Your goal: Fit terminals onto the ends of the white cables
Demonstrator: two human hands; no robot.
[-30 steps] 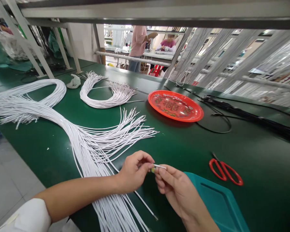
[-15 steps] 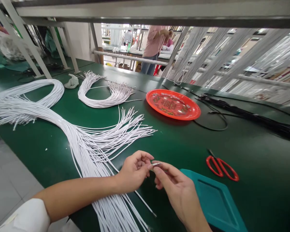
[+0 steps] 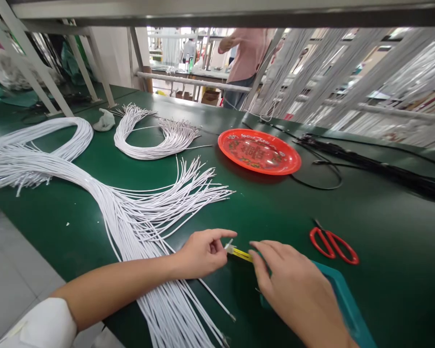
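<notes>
My left hand (image 3: 205, 251) is over the white cables, with its index finger stretched out and the other fingers curled. A small white piece (image 3: 229, 247) sits at its thumb tip; the grip is partly hidden. My right hand (image 3: 290, 278) pinches a slim yellow tool (image 3: 242, 254) with a dark stripe, whose far end meets the white piece. Just what kind of tool it is, I cannot tell. A teal plastic tray (image 3: 348, 299) lies partly under my right hand. Loose white cables (image 3: 130, 232) fan out beneath and beside my left forearm.
Red-handled scissors (image 3: 333, 244) lie to the right. Farther back are a red oval tray (image 3: 260, 151), a curved white cable bundle (image 3: 145, 151) and black cables (image 3: 369, 166). A metal rail (image 3: 217, 14) crosses overhead. A person (image 3: 246, 58) stands beyond the bench.
My hands have moved apart from their shared pinch. The yellow tool now shows in my right hand, which has shifted right over the teal tray. My left index finger has straightened.
</notes>
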